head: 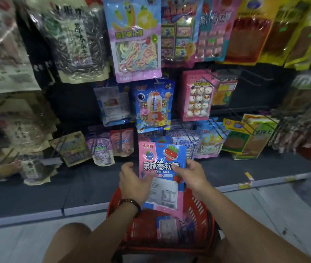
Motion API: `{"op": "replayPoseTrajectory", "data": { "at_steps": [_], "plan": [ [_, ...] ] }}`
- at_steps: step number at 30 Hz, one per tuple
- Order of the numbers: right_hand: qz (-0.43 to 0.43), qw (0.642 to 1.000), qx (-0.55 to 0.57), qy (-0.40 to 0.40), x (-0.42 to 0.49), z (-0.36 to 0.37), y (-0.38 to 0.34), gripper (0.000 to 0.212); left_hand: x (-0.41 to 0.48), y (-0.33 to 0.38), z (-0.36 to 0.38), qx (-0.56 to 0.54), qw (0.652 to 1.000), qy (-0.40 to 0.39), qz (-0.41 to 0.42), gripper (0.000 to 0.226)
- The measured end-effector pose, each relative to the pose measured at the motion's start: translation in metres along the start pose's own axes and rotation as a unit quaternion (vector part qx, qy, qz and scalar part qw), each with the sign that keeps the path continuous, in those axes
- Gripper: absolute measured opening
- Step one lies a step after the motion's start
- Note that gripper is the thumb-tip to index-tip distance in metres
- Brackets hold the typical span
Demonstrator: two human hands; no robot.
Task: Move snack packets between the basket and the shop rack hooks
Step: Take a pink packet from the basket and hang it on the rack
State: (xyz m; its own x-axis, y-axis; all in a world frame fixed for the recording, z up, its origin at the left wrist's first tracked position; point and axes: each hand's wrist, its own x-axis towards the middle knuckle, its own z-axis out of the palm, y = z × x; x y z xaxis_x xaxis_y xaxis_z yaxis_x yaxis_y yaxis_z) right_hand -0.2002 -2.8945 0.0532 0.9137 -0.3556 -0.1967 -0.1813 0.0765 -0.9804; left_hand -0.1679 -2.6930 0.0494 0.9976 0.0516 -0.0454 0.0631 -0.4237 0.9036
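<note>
Nearest you: your knee [71, 236] at bottom left, and both forearms reaching fwd over the red basket [200, 211], which stands on the pale floor [264, 215]. In the basket lies a spare packet [167, 229], pink/blue w/ a white label facing up.

Just past the basket's far rim you hold the snack packet [162, 158] upright w/ both hands. It's pink and blue, w/ a strawberry and a blueberry on the front. Your left hand [133, 180], dark bracelet [130, 203] on its wrist, grips the left edge, fingers [127, 166] curled round and thumb on the front. Your right hand [193, 172] pinches the right edge, thumb on the front and the rest behind. Below the print a white-label panel hangs toward the basket; can't tell if it's the same packet or a 2nd one. Also can't tell if the top is on a hook.

Behind it is the shop rack [69, 103], w/ rows of hanging bags. A blue gumball packet [153, 105] hangs right above yours, w/ a pink snowman packet [198, 97] to its right. Higher up hangs a rainbow-strip packet [136, 38]. Wire hooks [253, 77] stick out further right.
</note>
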Motion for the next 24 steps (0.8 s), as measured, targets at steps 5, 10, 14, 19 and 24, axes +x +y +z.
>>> {"op": "replayPoseTrajectory", "data": {
  "at_steps": [5,10,14,19,24],
  "plan": [
    [-0.079,0.995,-0.066,-0.004,-0.006,0.029,-0.001,0.016,-0.019,0.006,0.017,-0.011,0.977,-0.178,0.117,0.083],
    [-0.087,0.986,-0.098,-0.099,-0.011,0.036,-0.001,0.009,-0.002,0.010,0.011,-0.112,0.983,-0.116,0.088,0.018],
    [-0.103,0.975,-0.183,0.074,0.004,0.006,-0.015,0.032,0.020,0.001,-0.010,-0.157,0.979,-0.126,0.015,0.024],
    [-0.072,0.991,-0.109,0.021,0.023,-0.014,-0.025,0.030,0.043,-0.001,-0.020,-0.215,0.950,-0.224,-0.013,0.031],
    [-0.071,0.996,-0.050,0.007,0.028,-0.013,-0.026,0.019,0.050,0.008,-0.016,-0.195,0.958,-0.210,0.000,0.025]
  ]
}}
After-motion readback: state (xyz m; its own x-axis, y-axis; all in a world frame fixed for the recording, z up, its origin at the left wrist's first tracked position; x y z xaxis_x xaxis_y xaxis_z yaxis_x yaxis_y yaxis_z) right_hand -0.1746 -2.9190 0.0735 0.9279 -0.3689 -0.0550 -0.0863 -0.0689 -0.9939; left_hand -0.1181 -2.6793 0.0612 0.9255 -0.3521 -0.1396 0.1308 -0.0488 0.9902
